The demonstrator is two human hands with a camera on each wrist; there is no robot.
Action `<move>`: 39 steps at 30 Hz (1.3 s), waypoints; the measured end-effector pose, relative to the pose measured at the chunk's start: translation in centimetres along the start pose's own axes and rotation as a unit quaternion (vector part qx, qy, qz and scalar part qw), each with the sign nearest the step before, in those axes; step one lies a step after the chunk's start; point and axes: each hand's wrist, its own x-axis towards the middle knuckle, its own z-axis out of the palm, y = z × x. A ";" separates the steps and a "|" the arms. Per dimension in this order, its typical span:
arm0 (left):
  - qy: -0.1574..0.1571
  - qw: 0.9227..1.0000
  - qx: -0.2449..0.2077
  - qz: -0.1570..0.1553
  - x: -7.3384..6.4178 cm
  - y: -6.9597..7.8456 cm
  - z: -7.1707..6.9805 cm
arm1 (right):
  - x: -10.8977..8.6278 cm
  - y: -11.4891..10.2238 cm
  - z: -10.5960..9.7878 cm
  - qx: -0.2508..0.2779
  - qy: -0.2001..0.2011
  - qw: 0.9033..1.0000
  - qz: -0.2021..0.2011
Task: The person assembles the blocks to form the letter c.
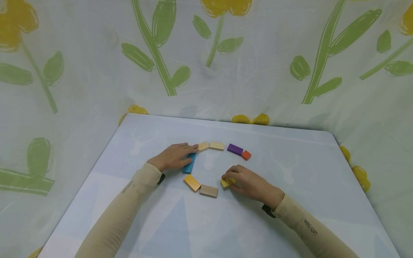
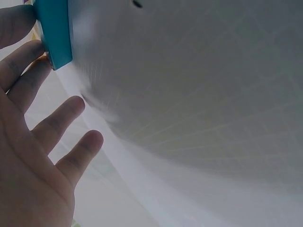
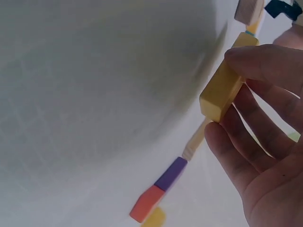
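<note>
In the head view my left hand [image 1: 174, 157] lies over the blue block [image 1: 189, 164], its fingertips reaching the ridged light wooden block [image 1: 202, 147]. The left wrist view shows the fingers [image 2: 57, 123] spread and mostly straight, with thumb and nearest fingertips at the edge of the blue block. My right hand [image 1: 248, 182] pinches a yellow block [image 3: 222, 90] between thumb and fingers, low over the table. Left of this block sits a brown wooden block [image 1: 208, 191], its corner by an orange-yellow block [image 1: 192, 182].
At the far side of the ring are another light wooden block [image 1: 217, 146], a purple block [image 1: 235, 149] and a small red-orange block [image 1: 246, 155]. Gaps separate some blocks. The pale table [image 1: 290, 215] ends at a flower-printed curtain [image 1: 258, 82].
</note>
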 end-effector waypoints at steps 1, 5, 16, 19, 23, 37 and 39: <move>0.001 1.000 0.001 0.001 0.0 0.0 0.0 | -0.1 0.0 0.1 -0.001 -0.002 1.000 -0.004; 0.003 1.000 0.002 0.002 0.0 -0.1 0.1 | -0.3 -0.1 0.4 0.001 -0.010 1.000 -0.019; -0.002 1.000 0.002 0.002 0.0 -0.1 0.0 | -0.3 -0.2 0.6 0.003 -0.046 0.999 -0.009; -0.003 1.000 0.000 0.002 0.0 0.0 -0.1 | -0.4 0.0 0.6 0.004 -0.044 0.999 -0.015; -0.003 1.000 0.000 0.002 0.0 0.0 -0.2 | -0.5 0.1 0.7 0.009 -0.032 0.999 -0.031; -0.005 1.000 0.004 0.002 0.2 -0.2 0.0 | -0.8 -0.1 1.0 0.011 -0.016 0.998 -0.056; -0.005 1.000 0.006 0.003 0.2 -0.1 0.0 | -0.8 -0.2 1.0 0.013 -0.018 0.998 -0.055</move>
